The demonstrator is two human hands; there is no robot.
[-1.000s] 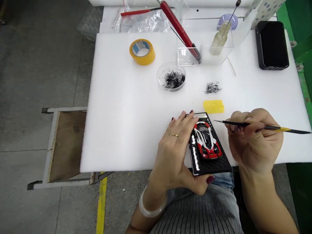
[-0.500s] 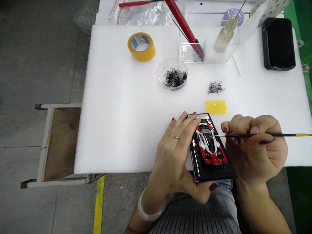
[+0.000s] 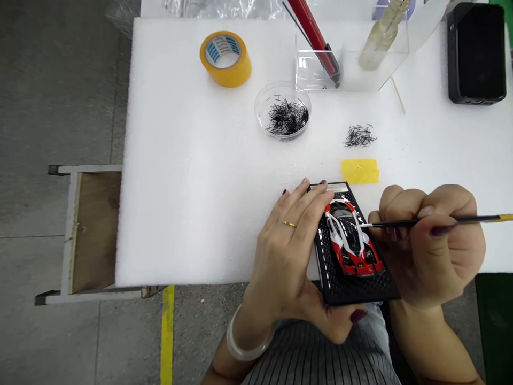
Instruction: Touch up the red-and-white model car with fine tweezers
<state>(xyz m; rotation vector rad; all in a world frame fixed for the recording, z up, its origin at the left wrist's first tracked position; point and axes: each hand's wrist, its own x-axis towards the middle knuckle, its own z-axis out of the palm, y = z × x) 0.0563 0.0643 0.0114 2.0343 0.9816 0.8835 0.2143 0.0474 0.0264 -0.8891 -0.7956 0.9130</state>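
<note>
White foam sheet [image 3: 192,176] covers the whole bench, with bare concrete floor off to the left. Far side has a roll of yellow tape [image 3: 225,58], a clear box [image 3: 348,67] with a red-handled tool [image 3: 315,37] leaning in it, and a black phone [image 3: 476,53] at far right. Closer in there's a little clear dish of black slivers [image 3: 282,110], a loose pile of the same slivers [image 3: 359,136] to its right, and a yellow sticky strip [image 3: 359,171].

At the near edge of the foam sits the black display base [image 3: 352,289], hanging a bit over toward the lap, with the model car [image 3: 350,238] mounted on it. Left hand [image 3: 290,256] is wrapped around the base's left side, thumb hooked under the near edge, so it's held firm. Right hand [image 3: 433,246] is pinched shut on a thin brush [image 3: 436,220], tip touching the car's right side near the middle.

Progress-wise, I'd guess mid-detailing: the car looks fully painted and fixed to its base, and the fine touch-up is what's going on. Can't tell how many spots are left.

Car's long axis runs far-to-near, slightly skewed, near end drifting right. Which end is the nose I honestly can't tell. Brush lies almost straight left-right, tip pointing left.
</note>
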